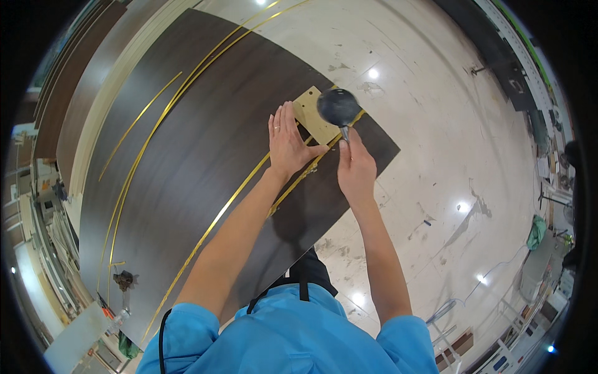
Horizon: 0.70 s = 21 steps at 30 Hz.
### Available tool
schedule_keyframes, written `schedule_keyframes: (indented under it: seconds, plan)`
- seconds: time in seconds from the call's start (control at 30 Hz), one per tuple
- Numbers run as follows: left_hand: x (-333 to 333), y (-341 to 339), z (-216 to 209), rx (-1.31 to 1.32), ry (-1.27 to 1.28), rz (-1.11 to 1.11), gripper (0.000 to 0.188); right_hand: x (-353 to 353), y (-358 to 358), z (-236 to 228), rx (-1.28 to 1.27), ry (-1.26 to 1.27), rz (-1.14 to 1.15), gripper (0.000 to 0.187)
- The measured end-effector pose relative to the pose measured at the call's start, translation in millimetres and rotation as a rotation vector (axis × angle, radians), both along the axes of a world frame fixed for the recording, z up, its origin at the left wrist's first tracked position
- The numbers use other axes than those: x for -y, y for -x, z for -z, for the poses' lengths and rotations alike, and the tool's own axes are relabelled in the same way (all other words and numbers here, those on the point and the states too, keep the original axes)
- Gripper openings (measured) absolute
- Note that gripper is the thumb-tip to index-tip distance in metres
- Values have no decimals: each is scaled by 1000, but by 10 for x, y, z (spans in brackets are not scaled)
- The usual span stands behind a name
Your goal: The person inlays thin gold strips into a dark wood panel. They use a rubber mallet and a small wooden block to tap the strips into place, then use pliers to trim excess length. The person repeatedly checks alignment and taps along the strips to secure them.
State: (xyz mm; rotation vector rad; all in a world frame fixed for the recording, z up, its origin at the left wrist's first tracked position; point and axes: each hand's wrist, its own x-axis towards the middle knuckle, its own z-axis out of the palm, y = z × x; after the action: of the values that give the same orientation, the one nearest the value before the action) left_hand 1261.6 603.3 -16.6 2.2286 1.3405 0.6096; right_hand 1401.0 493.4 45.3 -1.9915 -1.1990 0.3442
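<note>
A large dark wood-grain board (pixel 193 112) lies in front of me. Near its right end, a light wooden block (pixel 321 121) with small holes rests over the gold strips. My left hand (pixel 288 140) steadies this block along its left side, fingers stretched toward the far corner and thumb spread to the near one. Closed around a short handle, my right hand (pixel 357 163) holds a mallet with a round black head (pixel 338 107) over the block, covering part of it. One gold strip (pixel 233 194) runs from the block toward the board's near left end.
More thin gold strips (pixel 165 115) curve along the board's left side. A dark clump (pixel 123 280) and red-handled tools (pixel 106 308) sit near its lower left corner. Stacked panels (pixel 93 106) stand beyond the left edge. Pale scuffed floor (pixel 430 149) stretches to the right.
</note>
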Motion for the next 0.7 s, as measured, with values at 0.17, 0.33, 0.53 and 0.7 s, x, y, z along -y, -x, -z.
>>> schedule_keyframes:
  seconds: [0.17,0.33,0.53,0.7]
  plan:
    - [-101,-125,9,-9,-29,22,142,-231,-186,39,-13,114,47,30]
    - [-133,-218,16,-14,-45,12,141,-328,-257,-47,-63,181,71,33]
    - [-218,-349,35,0,-37,19,141,-328,-282,2,-47,245,76,33]
    - [-252,-338,1,23,21,27,141,-330,-191,-10,12,332,72,31]
